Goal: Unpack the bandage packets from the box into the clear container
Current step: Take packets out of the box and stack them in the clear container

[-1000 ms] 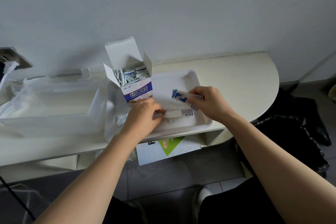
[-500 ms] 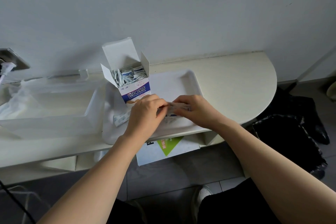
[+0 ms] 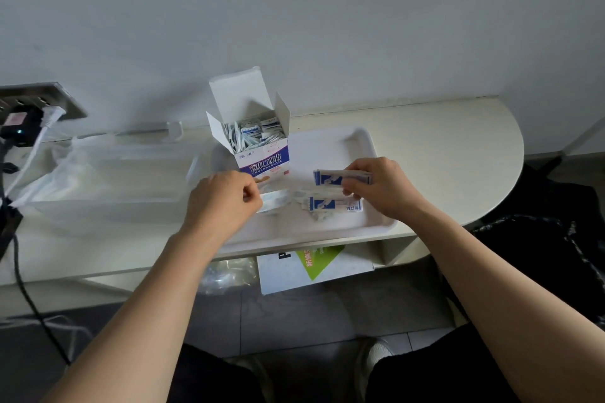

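An open white and blue bandage box (image 3: 262, 157) stands at the back left of a white tray (image 3: 363, 147), with several packets inside it. My right hand (image 3: 379, 190) grips a stack of blue and white bandage packets (image 3: 330, 177) above the tray. More packets (image 3: 334, 204) lie loose on the tray just below that stack. My left hand (image 3: 226, 203) pinches a pale clear wrapper (image 3: 275, 201) near the tray's left side. The clear container (image 3: 108, 180) sits on the desk to the left of the tray.
The tray rests on a cream desk (image 3: 458, 154) with a rounded right end, against a grey wall. A wall socket with plugs and cables (image 3: 29, 121) is at far left. A white and green booklet (image 3: 311, 268) lies on the shelf under the desk. A black bag (image 3: 556, 232) lies at right.
My hands were together over the tray and have drawn apart. The right hand lifted the packet stack to the right; the left moved left holding the wrapper.
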Action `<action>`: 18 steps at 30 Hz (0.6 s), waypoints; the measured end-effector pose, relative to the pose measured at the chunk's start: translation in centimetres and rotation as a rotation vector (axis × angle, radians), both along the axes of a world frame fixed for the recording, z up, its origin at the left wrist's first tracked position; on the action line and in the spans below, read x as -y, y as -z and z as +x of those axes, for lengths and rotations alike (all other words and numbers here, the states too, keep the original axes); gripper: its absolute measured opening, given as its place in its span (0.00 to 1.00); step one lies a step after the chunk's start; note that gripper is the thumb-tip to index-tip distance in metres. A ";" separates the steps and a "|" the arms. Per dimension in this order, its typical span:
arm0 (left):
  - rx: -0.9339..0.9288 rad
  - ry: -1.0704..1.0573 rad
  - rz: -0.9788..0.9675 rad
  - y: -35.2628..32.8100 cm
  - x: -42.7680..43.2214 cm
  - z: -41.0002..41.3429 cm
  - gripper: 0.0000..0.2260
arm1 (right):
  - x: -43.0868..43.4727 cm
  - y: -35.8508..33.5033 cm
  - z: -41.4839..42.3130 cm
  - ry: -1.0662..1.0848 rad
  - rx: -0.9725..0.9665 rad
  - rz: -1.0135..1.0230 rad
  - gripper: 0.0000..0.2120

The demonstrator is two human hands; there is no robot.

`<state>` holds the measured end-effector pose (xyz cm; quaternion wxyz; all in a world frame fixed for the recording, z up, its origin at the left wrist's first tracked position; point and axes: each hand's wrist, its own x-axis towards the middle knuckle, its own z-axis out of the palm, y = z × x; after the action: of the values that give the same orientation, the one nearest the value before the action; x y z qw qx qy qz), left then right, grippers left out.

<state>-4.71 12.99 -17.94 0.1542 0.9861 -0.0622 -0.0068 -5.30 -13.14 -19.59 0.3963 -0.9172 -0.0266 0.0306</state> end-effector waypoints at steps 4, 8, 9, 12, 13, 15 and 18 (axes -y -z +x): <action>0.065 -0.056 0.188 -0.2 -1.0 -1.0 0.05 | -0.2 0.0 -0.4 0.018 -0.026 -0.049 0.04; 0.143 -0.042 0.190 0.0 -0.3 -1.6 0.08 | -0.1 -0.6 -0.9 0.065 0.014 -0.043 0.06; 0.165 -0.017 0.127 -0.1 0.1 -1.7 0.07 | -0.1 -0.6 -1.0 0.078 0.022 -0.041 0.06; 0.168 0.151 -0.043 0.2 2.1 -1.9 0.06 | -0.1 -0.5 -1.2 0.104 0.040 -0.035 0.06; 0.149 0.215 -0.053 0.5 3.0 -1.9 0.08 | -0.1 -0.4 -1.2 0.105 0.043 -0.034 0.06; 0.124 0.300 -0.032 1.1 4.8 -1.8 0.13 | 0.0 -0.3 -1.3 0.095 0.051 -0.036 0.06; 0.104 0.326 0.009 2.1 6.7 -1.3 0.17 | 0.3 0.0 -1.2 0.088 0.076 -0.032 0.06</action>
<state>-5.98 6.29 -20.00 0.1432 0.9627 -0.2290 0.0191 -6.55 -13.39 -19.58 0.3810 -0.9243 -0.0010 -0.0214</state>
